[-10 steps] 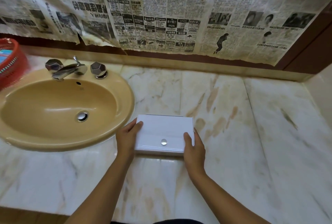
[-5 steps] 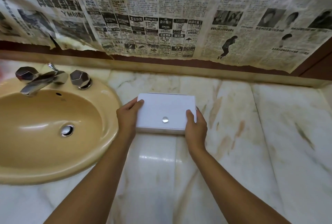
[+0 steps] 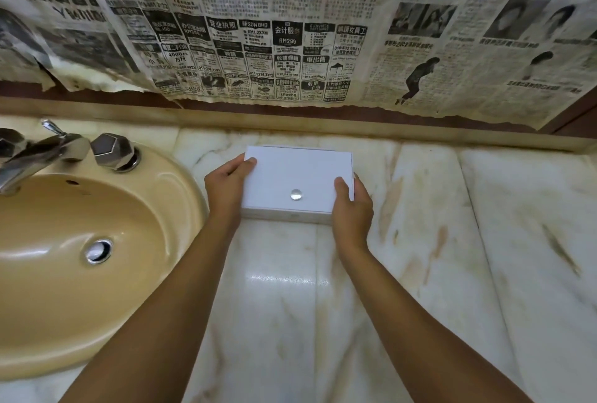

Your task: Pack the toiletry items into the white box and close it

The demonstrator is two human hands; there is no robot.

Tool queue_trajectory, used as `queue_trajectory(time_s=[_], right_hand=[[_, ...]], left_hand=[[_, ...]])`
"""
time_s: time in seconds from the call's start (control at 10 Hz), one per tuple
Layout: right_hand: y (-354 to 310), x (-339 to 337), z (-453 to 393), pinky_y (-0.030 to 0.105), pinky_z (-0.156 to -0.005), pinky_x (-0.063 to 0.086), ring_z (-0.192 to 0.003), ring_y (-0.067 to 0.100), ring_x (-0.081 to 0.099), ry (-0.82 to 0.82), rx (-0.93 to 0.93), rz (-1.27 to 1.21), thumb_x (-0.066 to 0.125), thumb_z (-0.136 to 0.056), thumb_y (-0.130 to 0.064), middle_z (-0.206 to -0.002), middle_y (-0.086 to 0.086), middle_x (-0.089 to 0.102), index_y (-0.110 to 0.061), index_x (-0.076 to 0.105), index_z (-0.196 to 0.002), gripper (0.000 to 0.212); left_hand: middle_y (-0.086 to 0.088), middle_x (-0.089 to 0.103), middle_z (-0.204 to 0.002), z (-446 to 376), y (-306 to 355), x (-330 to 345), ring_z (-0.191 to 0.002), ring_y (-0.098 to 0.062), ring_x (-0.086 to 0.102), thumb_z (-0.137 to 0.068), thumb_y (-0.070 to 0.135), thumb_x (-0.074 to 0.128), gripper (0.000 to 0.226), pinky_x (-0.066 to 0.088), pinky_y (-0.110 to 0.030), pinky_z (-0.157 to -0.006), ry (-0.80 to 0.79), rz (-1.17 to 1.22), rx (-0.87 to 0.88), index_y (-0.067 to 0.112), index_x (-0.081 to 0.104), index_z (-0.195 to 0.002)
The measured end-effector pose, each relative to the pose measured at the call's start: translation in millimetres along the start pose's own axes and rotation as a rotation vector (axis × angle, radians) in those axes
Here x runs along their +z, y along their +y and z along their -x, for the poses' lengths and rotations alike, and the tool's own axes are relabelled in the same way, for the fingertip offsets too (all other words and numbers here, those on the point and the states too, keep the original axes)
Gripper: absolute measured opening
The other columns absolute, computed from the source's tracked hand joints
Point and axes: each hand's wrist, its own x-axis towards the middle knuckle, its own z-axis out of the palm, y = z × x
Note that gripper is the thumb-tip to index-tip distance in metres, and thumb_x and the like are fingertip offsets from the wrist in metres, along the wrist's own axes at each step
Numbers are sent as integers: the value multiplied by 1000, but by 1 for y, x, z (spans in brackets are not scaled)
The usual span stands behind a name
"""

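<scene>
Head view shows, nearest, two bare forearms reaching over the marble counter (image 3: 420, 241), and the left hand (image 3: 226, 187) and the right hand (image 3: 352, 208) clamp the two short ends of the white box (image 3: 290, 173), thumbs on the lid, probably to keep it closed and straight. The box lies flat on the counter, lid down, just beside the sink (image 3: 64, 257) and near the newspaper-covered wall (image 3: 290, 31); no toiletry items are visible outside it.

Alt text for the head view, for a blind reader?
Two bare hands, left hand and right hand, grip the ends of a closed white rectangular box on a marble counter, beside a tan oval sink.
</scene>
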Motion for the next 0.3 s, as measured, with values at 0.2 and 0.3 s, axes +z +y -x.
queue_trajectory(time_s=[0.2,0.3], right_hand=[[-2,-4,2,25,-96,45,-116,14,57,-38,-8,-9,49,-95,-43,-126,-3,62,-17,61,-121,38],[7,-19,19,29,-109,36,-128,12,48,2,26,-81,46,-96,-46,-138,-5,54,-17,56,-131,46]], left_hand=[[6,74,-104,0,8,-4,-96,-14,68,-89,18,72,15,55,-30,-92,-43,-84,21,24,74,-103],[7,70,-112,14,5,-12,-107,-13,64,-92,19,69,24,50,-27,-96,10,-69,22,17,72,-116]])
